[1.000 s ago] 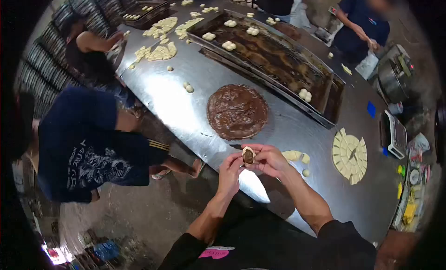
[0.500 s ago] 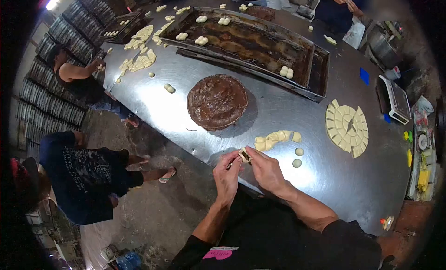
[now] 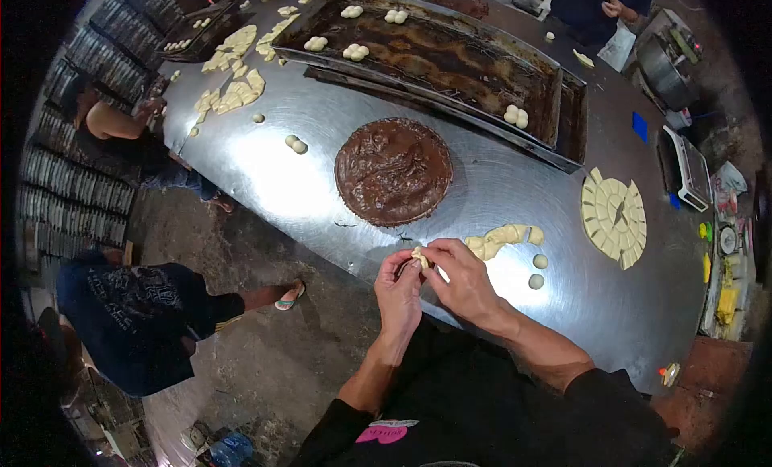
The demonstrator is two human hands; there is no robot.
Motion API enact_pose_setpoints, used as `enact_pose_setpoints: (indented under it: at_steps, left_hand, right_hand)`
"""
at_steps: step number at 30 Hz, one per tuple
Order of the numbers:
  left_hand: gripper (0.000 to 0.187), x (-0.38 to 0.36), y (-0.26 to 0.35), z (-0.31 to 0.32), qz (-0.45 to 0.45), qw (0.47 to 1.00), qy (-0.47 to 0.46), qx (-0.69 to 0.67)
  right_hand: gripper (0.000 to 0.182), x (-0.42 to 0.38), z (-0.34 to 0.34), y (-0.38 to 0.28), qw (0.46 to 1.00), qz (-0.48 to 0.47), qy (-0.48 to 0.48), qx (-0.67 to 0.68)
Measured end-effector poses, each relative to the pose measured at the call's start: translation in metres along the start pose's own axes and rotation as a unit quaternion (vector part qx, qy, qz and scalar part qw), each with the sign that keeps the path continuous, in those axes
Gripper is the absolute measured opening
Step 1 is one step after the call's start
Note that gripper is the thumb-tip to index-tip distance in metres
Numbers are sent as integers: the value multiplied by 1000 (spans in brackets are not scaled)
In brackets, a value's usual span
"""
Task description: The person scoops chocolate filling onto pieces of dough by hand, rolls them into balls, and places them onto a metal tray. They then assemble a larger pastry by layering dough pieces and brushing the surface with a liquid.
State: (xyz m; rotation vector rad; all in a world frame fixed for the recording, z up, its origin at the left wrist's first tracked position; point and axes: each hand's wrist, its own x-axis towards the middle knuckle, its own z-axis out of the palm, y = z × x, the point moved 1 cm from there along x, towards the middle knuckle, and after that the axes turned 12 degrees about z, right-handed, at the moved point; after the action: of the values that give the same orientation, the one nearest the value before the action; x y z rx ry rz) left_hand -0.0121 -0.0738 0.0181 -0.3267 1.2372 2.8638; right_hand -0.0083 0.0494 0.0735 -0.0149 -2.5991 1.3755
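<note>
Between the fingertips of both hands is a small piece of pale dough, pinched at its top. My left hand grips it from the left, and my right hand presses on it from the right. Just beyond my hands sits a round mass of dark brown filling. A strip of cut dough pieces lies right of my fingers, with two round dough balls near it. Farther right is a round dough sheet cut into segments.
A long dark baking tray with clusters of dough balls stands across the metal table. A scale is at the right edge. One person is at the left; others work at the table's far side and left edge.
My fingers have closed over the dough, and the dark filling that showed inside it is no longer visible. The view has shifted slightly; the person at the left has moved a little.
</note>
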Motion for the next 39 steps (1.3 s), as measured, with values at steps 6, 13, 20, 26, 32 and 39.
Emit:
enact_pose_setpoints:
  at_steps: [6,13,20,26,32,39]
  left_hand:
    - [13,31,16,-10,-58,983,-159,71]
    - [21,33,5,14,-214,940,-265,23]
    - [28,-26,-30,41,-125,973,-191,39]
    - [31,-48,-40,40,-99,966,-227,74]
    - [32,-41,-34,45,-165,963,-212,38]
    - [34,-20,-11,29,-146,975,-165,3]
  right_hand:
    - [18,16,-11,0,991,102,-82,37]
    - [22,1,-42,27,997,31,-58,35]
    - [17,-46,-80,29,997,-18,77,22]
    - [13,-57,-110,25,998,-30,39,-37]
    - [18,-58,-92,40,993,-57,54,-86]
    - [16,-33,-62,17,989,-85,73,-92]
